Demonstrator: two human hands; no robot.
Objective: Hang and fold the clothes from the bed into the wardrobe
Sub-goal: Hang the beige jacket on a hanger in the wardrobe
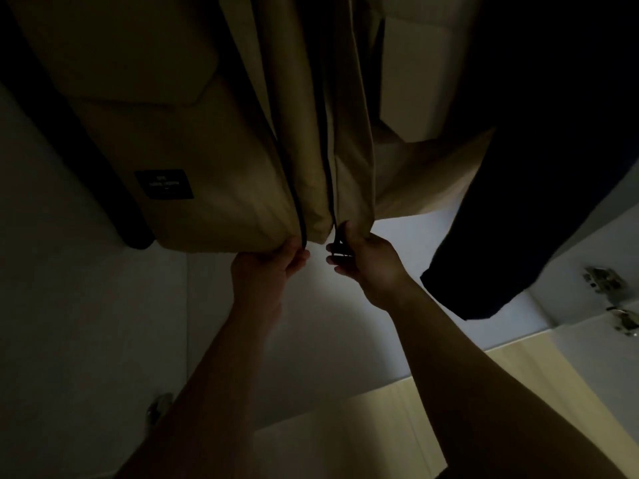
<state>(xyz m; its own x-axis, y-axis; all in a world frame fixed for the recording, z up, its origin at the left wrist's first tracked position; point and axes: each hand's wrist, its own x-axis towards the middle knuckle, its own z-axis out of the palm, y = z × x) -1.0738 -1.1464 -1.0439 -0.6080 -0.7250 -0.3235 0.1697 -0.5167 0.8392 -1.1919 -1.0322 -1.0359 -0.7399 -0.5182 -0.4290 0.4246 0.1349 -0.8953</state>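
At the tan jacket [193,140] hem, left hand [264,271] fingers clamp one zipper edge [303,233]. Opposite, right hand [370,262] fingers pinch the zipper slider [340,249].

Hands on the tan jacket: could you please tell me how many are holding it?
2. The left hand pinches the hem of the tan jacket by one zipper edge; the right hand pinches the other zipper edge's lower end. No others show.

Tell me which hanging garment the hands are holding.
The tan jacket, not the dark garment on its right: left hand and right hand grip its zip edges at the hem.
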